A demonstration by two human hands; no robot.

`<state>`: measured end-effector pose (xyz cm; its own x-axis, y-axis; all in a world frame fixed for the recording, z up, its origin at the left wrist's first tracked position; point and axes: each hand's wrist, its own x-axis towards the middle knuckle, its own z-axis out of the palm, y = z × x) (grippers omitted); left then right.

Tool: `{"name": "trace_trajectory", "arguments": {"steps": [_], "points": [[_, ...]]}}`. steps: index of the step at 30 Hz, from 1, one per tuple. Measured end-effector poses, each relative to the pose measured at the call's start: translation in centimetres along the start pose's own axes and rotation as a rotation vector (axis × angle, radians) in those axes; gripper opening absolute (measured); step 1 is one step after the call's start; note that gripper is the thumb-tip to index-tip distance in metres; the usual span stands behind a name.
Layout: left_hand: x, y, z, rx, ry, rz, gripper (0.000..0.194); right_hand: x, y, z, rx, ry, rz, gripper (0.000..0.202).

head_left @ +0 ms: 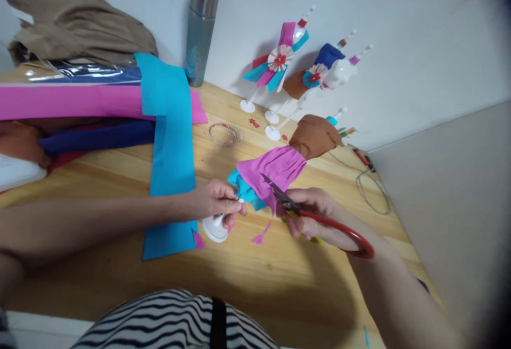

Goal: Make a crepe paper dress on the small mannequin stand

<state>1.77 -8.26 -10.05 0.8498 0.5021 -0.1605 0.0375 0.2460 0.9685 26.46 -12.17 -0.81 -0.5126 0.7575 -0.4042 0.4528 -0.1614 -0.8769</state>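
My left hand (224,204) is closed around the white stem of a paper-dressed figure, just above its round white base (215,229). The figure leans to the right. It has a brown gathered top (315,135), a pink skirt layer (275,168) and a turquoise layer (249,192) beneath. My right hand (309,213) grips scissors with red handles (339,226). Their blades (273,187) lie over the lower edge of the pink layer. A thin pink strip (263,234) hangs from that edge.
Turquoise paper (171,179) lies left, over a pink roll (72,101) and other folded paper. A grey-green flask (200,30) and several decorated stemmed figures (279,59) stand along the wall. Nearby are a wire ring (222,134) and a grey cord (373,194).
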Motion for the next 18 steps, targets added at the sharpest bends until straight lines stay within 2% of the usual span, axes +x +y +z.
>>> {"name": "trace_trajectory", "arguments": {"steps": [6,12,18], "points": [[-0.2,0.2,0.2,-0.006,0.024,-0.03,0.044,0.3,1.4,-0.1,0.034,-0.009,-0.091,0.048],[-0.3,0.6,0.3,-0.007,0.042,-0.074,0.039,0.1,1.3,0.2,0.044,0.0,-0.112,0.034],[-0.4,1.1,0.4,0.003,0.051,-0.111,0.033,0.1,0.7,0.3,0.032,0.013,-0.114,0.041]]}}
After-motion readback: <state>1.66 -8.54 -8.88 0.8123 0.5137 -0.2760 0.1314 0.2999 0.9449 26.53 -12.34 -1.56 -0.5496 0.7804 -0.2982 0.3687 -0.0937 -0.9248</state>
